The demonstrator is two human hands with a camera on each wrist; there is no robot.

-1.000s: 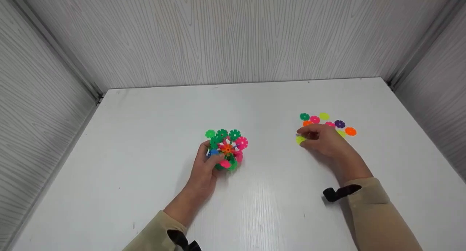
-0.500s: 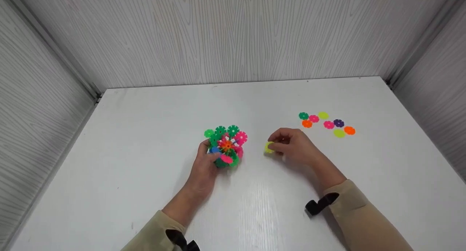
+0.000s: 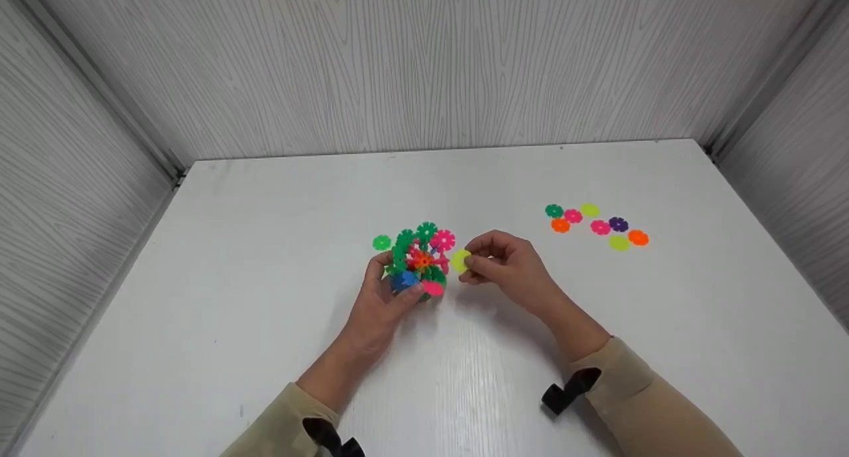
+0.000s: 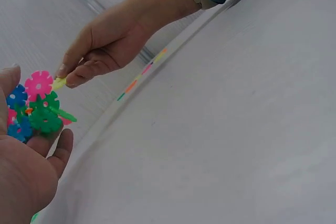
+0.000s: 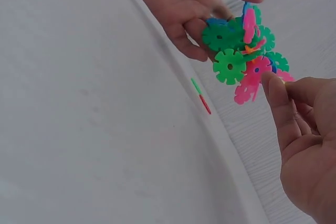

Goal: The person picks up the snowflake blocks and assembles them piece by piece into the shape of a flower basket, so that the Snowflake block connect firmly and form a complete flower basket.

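Note:
In the head view my left hand (image 3: 381, 304) holds a round cluster of interlocked snowflake discs (image 3: 424, 261), in green, pink and blue with an orange centre. My right hand (image 3: 511, 268) pinches a yellow snowflake disc (image 3: 459, 261) between thumb and fingers, close to the cluster's right side. Whether disc and cluster touch cannot be told. The left wrist view shows the yellow disc (image 4: 59, 83) beside a pink disc (image 4: 39, 85) of the cluster. From the right wrist, the cluster (image 5: 247, 51) hides most of the yellow disc.
Several loose discs lie flat at the right of the white table (image 3: 298, 211), among them a purple disc (image 3: 618, 224) and an orange disc (image 3: 638, 237). A light green disc (image 3: 381, 243) lies just left of the cluster. Grey wood-grain walls (image 3: 424, 65) enclose the table.
My right hand has picked up the yellow disc from the loose ones and carried it left to the cluster. My left hand has turned the cluster and shifted it slightly to the right.

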